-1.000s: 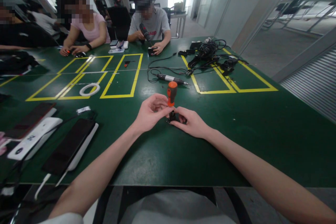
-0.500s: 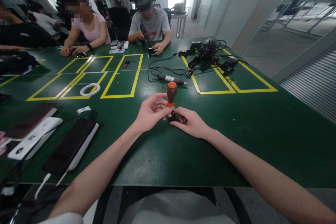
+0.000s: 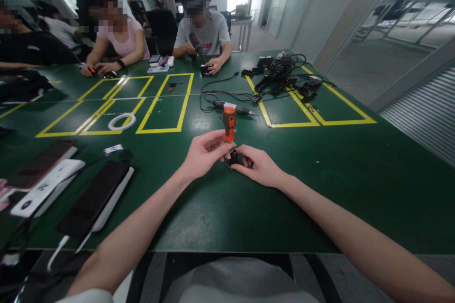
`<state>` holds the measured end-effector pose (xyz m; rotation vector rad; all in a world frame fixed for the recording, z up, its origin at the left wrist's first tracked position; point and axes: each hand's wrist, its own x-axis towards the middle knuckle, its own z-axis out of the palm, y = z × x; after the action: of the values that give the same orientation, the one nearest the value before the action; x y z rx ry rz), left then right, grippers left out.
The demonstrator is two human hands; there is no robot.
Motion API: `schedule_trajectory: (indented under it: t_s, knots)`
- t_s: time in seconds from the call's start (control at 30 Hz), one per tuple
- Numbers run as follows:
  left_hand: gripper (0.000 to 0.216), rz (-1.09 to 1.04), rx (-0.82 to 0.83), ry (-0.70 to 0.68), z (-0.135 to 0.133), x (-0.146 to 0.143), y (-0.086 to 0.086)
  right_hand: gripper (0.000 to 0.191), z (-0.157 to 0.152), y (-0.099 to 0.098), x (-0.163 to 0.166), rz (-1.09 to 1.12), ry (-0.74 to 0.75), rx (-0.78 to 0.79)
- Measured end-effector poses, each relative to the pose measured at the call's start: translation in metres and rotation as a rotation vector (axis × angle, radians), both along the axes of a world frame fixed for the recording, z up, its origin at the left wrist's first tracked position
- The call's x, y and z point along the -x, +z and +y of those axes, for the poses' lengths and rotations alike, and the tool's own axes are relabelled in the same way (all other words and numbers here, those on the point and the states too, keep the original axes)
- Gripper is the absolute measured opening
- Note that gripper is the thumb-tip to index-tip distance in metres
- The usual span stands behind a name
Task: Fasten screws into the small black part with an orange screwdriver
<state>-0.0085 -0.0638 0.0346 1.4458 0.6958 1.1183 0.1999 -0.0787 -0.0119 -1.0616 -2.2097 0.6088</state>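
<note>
**Desk:** What sits nearest you?

**Operator:** My two bare forearms, reaching out over the dark green matte surface (image 3: 320,189). At my left edge I see a flat black slab on a white base (image 3: 94,199), with a white oblong device (image 3: 46,187) just beside it.

**Desk:** And the hands?

**Operator:** They meet at the middle of the surface. My left hand (image 3: 204,154) has its fingers pinched on the lower end of a short screwdriver with an orange and black plastic handle (image 3: 229,124). The handle stands nearly upright, with a rounded orange cap on top, a black band below it and orange again at the base. The shaft runs down into a small black plastic part (image 3: 233,158), but I cannot make out the tip. My right hand (image 3: 261,168) has its fingers curled tight around that part, which rests on the surface.

**Desk:** Beyond them?

**Operator:** A white ring of tape (image 3: 121,121) lies among yellow tape outlines (image 3: 167,104). A grey and black powered driver (image 3: 232,106) lies flat just behind the orange handle, with its cord looping away. Farther right is a tangle of black cables (image 3: 284,73). At the far edge sit two people, one in a pink top (image 3: 122,40) and one in a grey shirt (image 3: 209,33), each with hands on small items.
</note>
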Motion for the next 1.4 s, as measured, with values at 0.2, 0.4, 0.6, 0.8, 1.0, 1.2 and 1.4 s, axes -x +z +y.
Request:
schedule_trajectory:
  t_s: [0.2, 0.4, 0.6, 0.8, 1.0, 1.2, 1.4]
  knots:
    - [0.045, -0.056, 0.006, -0.001, -0.0007, -0.0007, 0.0003, 0.019, 0.0001, -0.0002, 0.0002, 0.004, 0.001, 0.002]
    - [0.04, -0.036, -0.01, -0.032, 0.0007, -0.0001, 0.0001, 0.018, 0.0001, -0.0003, 0.0, -0.003, 0.0, 0.012]
    - [0.046, -0.083, -0.018, -0.036, 0.0013, -0.0006, -0.0027, 0.02, 0.0, -0.0006, 0.0002, -0.003, -0.005, 0.009]
    - [0.035, -0.058, -0.034, -0.037, 0.0012, -0.0002, -0.0039, 0.019, 0.0006, -0.0019, 0.0004, 0.001, -0.005, -0.003]
    - [0.039, -0.044, -0.031, -0.036, 0.0006, -0.0012, -0.0031, 0.019, 0.0, -0.0002, 0.0, 0.01, 0.005, 0.005]
    - [0.038, -0.075, -0.018, -0.051, -0.0012, -0.0015, -0.0027, 0.017, -0.0001, 0.0003, 0.0003, 0.004, -0.004, 0.005]
    - [0.039, -0.045, -0.019, -0.067, -0.001, 0.0003, 0.0005, 0.017, -0.0002, -0.0008, 0.0006, 0.01, 0.0, 0.007]
